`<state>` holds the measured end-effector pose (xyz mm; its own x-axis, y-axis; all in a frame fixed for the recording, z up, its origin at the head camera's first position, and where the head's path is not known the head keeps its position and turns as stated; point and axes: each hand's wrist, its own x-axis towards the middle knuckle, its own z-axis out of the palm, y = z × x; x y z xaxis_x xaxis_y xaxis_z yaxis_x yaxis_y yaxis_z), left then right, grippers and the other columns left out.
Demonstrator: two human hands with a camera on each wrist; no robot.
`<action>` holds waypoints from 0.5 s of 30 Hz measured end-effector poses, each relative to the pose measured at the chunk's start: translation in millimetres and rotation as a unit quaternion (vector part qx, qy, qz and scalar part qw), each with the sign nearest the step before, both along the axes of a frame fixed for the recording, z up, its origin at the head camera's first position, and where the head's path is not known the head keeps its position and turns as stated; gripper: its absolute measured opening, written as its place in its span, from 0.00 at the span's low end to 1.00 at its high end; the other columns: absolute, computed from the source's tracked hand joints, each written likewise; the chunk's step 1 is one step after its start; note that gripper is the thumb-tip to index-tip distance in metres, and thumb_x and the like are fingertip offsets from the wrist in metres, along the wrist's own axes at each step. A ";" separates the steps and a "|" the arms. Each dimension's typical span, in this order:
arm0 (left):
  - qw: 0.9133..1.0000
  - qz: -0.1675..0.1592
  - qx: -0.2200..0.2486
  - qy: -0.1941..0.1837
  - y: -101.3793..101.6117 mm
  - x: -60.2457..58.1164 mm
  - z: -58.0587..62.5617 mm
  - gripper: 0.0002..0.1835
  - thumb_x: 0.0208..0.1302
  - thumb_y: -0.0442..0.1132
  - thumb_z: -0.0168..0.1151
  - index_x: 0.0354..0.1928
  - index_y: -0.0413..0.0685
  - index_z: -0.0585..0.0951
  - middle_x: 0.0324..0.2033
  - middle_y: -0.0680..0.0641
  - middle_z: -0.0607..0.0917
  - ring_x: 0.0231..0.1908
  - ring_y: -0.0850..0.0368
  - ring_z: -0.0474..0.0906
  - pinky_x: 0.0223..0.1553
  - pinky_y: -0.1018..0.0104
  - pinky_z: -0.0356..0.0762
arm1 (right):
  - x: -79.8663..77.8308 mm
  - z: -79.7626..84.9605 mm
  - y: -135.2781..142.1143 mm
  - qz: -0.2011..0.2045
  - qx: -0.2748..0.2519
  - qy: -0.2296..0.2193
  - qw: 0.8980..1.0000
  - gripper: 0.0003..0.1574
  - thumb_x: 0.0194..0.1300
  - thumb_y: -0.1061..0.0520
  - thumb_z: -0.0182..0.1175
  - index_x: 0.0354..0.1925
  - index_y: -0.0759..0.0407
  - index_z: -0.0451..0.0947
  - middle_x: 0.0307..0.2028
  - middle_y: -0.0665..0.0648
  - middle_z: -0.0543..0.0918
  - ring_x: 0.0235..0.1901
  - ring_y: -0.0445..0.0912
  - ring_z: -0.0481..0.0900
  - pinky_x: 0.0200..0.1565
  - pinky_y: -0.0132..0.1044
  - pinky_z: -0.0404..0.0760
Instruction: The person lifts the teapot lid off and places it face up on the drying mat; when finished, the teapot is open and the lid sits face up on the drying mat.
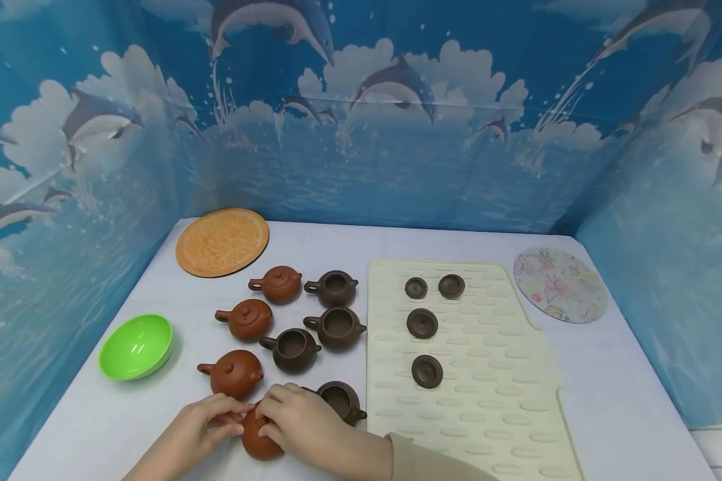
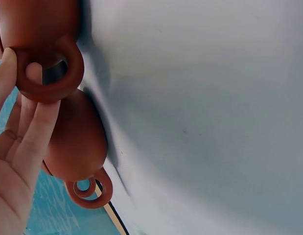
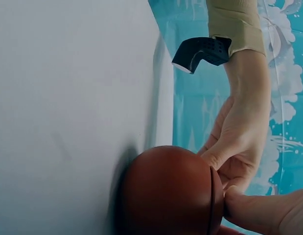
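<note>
A reddish-brown clay teapot [image 1: 259, 442] sits at the table's front between both hands, partly covered by them. My left hand [image 1: 200, 427] pinches its ring handle [image 2: 75, 73], thumb on one side and fingers through and under the loop. Over the top, my right hand [image 1: 305, 427] curls its fingers and thumb at the lid [image 3: 217, 198], which lies on the pot with a thin seam showing. Behind it stands another lidded red teapot [image 1: 236, 374]. A dark lidless teapot [image 1: 340, 399] is close to my right hand, its handle partly hidden.
Two more red teapots [image 1: 250, 320] and several dark lidless teapots [image 1: 293, 350] stand farther back. Dark lids [image 1: 422, 323] lie on a cream mat [image 1: 487, 414] at right. A green bowl [image 1: 136, 347], a round orange mat [image 1: 222, 242] and a patterned disc [image 1: 559, 285] lie around them.
</note>
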<state>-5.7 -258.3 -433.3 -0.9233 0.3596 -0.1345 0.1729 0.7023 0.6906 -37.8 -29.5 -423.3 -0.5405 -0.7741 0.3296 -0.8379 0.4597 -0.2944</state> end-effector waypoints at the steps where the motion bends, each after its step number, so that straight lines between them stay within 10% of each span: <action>1: 1.000 -0.001 0.000 -0.003 -0.5 0.7 -0.3 0.13 0.57 0.38 0.70 0.46 0.49 0.85 0.35 0.58 0.82 0.33 0.75 0.75 0.35 0.74 0.81 | 0.7 0.2 -0.1 0.001 0.002 -0.003 1.000 0.07 0.64 0.50 0.66 0.40 0.48 0.82 0.37 0.44 0.81 0.35 0.34 0.77 0.39 0.17 0.74; 6: 1.000 -0.006 0.008 -0.004 -2.8 2.1 -0.2 0.13 0.56 0.37 0.71 0.45 0.48 0.85 0.33 0.57 0.82 0.32 0.75 0.76 0.33 0.74 0.80 | 2.8 2.0 -0.3 -0.002 -0.002 -0.027 1.000 0.06 0.66 0.51 0.64 0.39 0.51 0.79 0.36 0.44 0.78 0.36 0.32 0.77 0.40 0.16 0.74; 10: 1.000 -0.017 0.015 0.021 -2.9 0.3 -0.9 0.13 0.56 0.37 0.71 0.44 0.48 0.85 0.34 0.56 0.83 0.32 0.75 0.76 0.33 0.74 0.80 | -0.9 5.2 4.8 -0.017 -0.031 -0.148 0.988 0.06 0.68 0.52 0.62 0.41 0.52 0.78 0.39 0.45 0.81 0.38 0.30 0.76 0.42 0.17 0.74; 12: 0.999 -0.019 0.017 0.030 -2.2 -0.4 -1.6 0.12 0.56 0.37 0.71 0.43 0.48 0.85 0.35 0.55 0.84 0.32 0.75 0.76 0.32 0.74 0.80 | -5.6 6.9 9.7 -0.029 -0.053 -0.259 0.964 0.06 0.69 0.52 0.62 0.42 0.51 0.79 0.41 0.44 0.82 0.40 0.29 0.76 0.43 0.19 0.74; 15: 0.999 -0.014 0.018 0.033 -0.1 -1.3 -2.2 0.12 0.56 0.38 0.71 0.43 0.48 0.85 0.36 0.54 0.85 0.32 0.75 0.77 0.33 0.74 0.81 | -14.9 8.3 20.1 -0.046 -0.104 -0.425 0.898 0.06 0.69 0.53 0.62 0.43 0.52 0.80 0.41 0.45 0.84 0.40 0.28 0.76 0.42 0.22 0.75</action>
